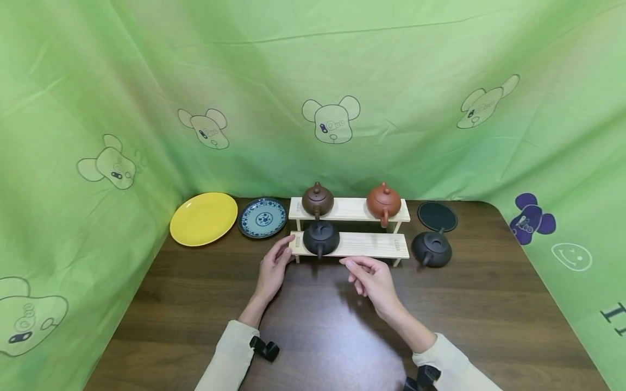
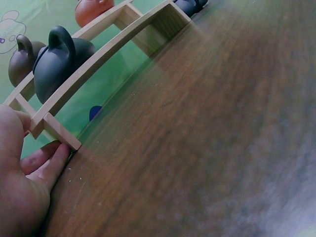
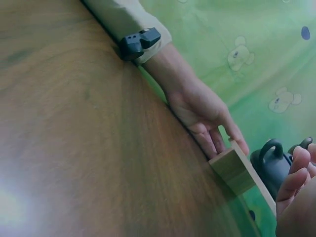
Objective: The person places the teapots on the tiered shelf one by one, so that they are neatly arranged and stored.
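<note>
A two-tier light wooden rack (image 1: 371,245) stands mid-table. My left hand (image 1: 273,271) grips the left end of its lower tier, thumb at the board and fingers by the leg (image 2: 61,132) in the left wrist view. On that tier sits a black teapot (image 1: 321,239), its looped handle (image 2: 61,40) facing me. My right hand (image 1: 373,282) hovers just in front of the lower tier, right of that teapot, fingers loosely curled around nothing visible. Up on the back tier are a dark brown teapot (image 1: 318,200) at left and a reddish-orange teapot (image 1: 383,201) at right.
Another black teapot (image 1: 432,250) stands on the table right of the rack, before a round dark mat (image 1: 437,216). Left of the rack lie a blue patterned plate (image 1: 264,218) and a yellow plate (image 1: 204,219). A green curtain (image 1: 264,65) closes in the back and sides.
</note>
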Available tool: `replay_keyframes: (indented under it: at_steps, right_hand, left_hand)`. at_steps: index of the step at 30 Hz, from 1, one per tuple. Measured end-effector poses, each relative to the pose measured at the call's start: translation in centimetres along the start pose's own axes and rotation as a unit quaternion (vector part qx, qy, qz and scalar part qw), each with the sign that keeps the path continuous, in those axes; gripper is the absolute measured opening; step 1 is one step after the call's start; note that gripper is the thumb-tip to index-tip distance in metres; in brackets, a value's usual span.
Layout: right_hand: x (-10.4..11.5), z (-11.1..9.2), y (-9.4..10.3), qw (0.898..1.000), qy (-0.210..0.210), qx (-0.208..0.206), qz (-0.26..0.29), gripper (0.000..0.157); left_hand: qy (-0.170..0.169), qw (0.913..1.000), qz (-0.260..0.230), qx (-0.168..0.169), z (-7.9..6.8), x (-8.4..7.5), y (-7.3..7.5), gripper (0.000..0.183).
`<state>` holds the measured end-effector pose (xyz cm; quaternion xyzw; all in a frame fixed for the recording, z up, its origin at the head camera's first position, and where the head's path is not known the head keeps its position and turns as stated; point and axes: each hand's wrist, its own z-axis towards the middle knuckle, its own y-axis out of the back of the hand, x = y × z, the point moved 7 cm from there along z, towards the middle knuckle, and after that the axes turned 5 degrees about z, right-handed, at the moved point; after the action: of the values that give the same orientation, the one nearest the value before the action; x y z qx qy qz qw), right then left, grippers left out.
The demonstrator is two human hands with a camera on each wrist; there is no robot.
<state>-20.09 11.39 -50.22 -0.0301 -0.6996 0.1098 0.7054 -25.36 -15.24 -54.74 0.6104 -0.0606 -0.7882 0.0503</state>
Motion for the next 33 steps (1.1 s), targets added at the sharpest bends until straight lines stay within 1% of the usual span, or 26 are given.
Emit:
replay_keyframes:
  at_steps: [2,6,9,11,13,15,17,19,21,23,24,28,30,31,33]
  right_hand:
    - [0.0,-0.4,0.5,1.000,0.002,-0.003,-0.005,0.030]
    - [0.2,-1.0,1.8,1.000,0.006,-0.018,-0.009,0.029]
    - [0.4,-1.3,2.8,0.999,0.009,-0.033,-0.007,0.027]
    - [0.5,-1.5,3.4,0.999,0.010,-0.041,-0.009,0.025]
    - [0.7,-1.7,4.0,0.999,0.012,-0.047,-0.009,0.023]
    - [0.7,-1.9,4.5,0.998,0.012,-0.054,-0.009,0.022]
    - [0.8,-2.1,4.9,0.998,0.012,-0.060,-0.011,0.022]
    - [0.8,-2.4,5.4,0.998,0.011,-0.066,-0.011,0.021]
    - [0.8,-2.6,5.9,0.997,0.010,-0.073,-0.010,0.019]
    - [0.8,-2.8,6.4,0.997,0.010,-0.079,-0.010,0.018]
    - [0.8,-2.9,6.7,0.997,0.010,-0.082,-0.009,0.018]
    - [0.8,-3.4,7.8,0.996,0.011,-0.092,-0.010,0.020]
    - [0.8,-3.7,8.4,0.995,0.010,-0.099,-0.009,0.020]
    - [0.8,-3.8,8.7,0.995,0.009,-0.103,-0.008,0.020]
    - [0.7,-4.1,9.3,0.994,0.006,-0.110,-0.007,0.019]
  left_hand:
    - [0.005,1.0000,-0.002,0.001,-0.1,-0.3,-0.1,0.037]
    - [0.041,0.9991,0.002,0.002,-0.1,-0.7,-0.3,0.039]
    - [0.056,0.9984,0.001,0.002,-0.1,-0.8,-0.3,0.039]
    - [0.056,0.9984,0.003,0.002,-0.1,-0.8,-0.2,0.039]
    - [0.042,0.9991,0.002,0.002,-0.1,-0.7,-0.1,0.039]
    - [0.026,0.9996,0.001,0.003,0.0,0.0,-0.1,0.038]
    - [0.014,0.9999,-0.006,0.007,0.2,1.3,0.0,0.038]
    - [0.009,0.9998,-0.014,0.011,0.5,3.0,0.1,0.038]
    - [0.015,0.9996,-0.020,0.013,0.8,4.4,0.2,0.037]
    - [0.016,0.9995,-0.023,0.015,0.9,4.7,0.2,0.037]
    - [0.008,0.9995,-0.026,0.016,1.0,4.8,0.2,0.037]
    - [-0.017,0.9995,-0.024,0.009,0.5,2.0,0.0,0.037]
    - [-0.018,0.9996,-0.019,0.006,0.2,0.7,-0.1,0.038]
    - [-0.010,0.9998,-0.014,0.003,0.0,-0.1,-0.1,0.038]
    - [0.002,1.0000,-0.008,0.002,-0.1,-0.5,-0.2,0.037]
